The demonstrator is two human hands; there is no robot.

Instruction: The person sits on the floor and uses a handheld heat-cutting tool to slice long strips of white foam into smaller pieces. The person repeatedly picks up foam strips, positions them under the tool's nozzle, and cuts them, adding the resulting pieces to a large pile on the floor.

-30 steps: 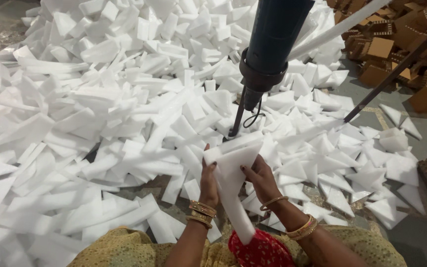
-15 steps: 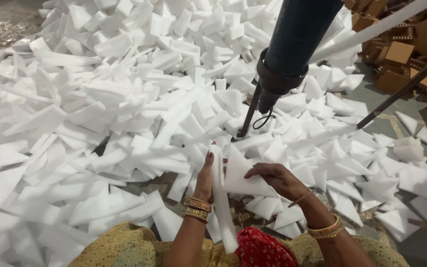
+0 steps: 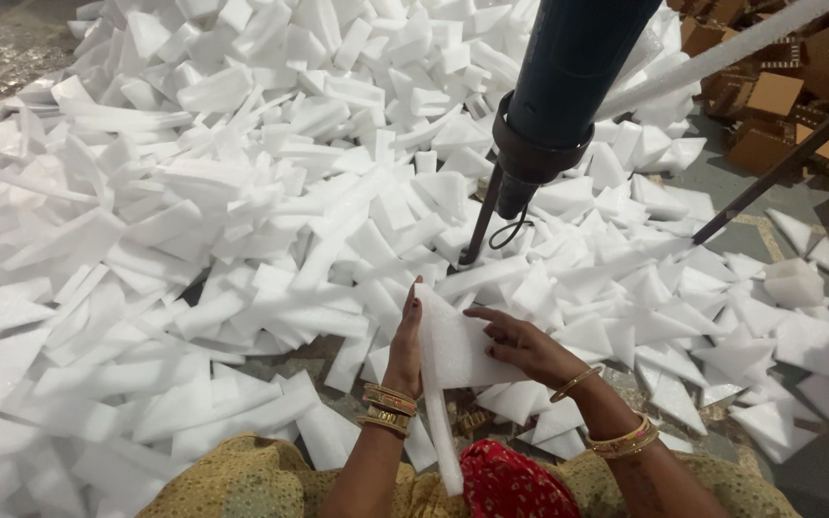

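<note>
the foam piece [image 3: 453, 350] stands between the left hand [image 3: 403, 347] and right hand [image 3: 520, 345], before the foam heap [image 3: 271, 192]; the hanging tool [image 3: 558, 86] is above, cardboard boxes [image 3: 779, 96] far right.

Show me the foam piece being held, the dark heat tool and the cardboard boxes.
foam piece [image 3: 453, 350], head view, flat middle face.
dark heat tool [image 3: 568, 67], head view, blue barrel.
cardboard boxes [image 3: 774, 93], head view, top of one box.

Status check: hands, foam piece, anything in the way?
Left hand and right hand both grip white foam strip, held upright. Dark heat tool hangs just above. Loose foam offcuts all around.
</note>
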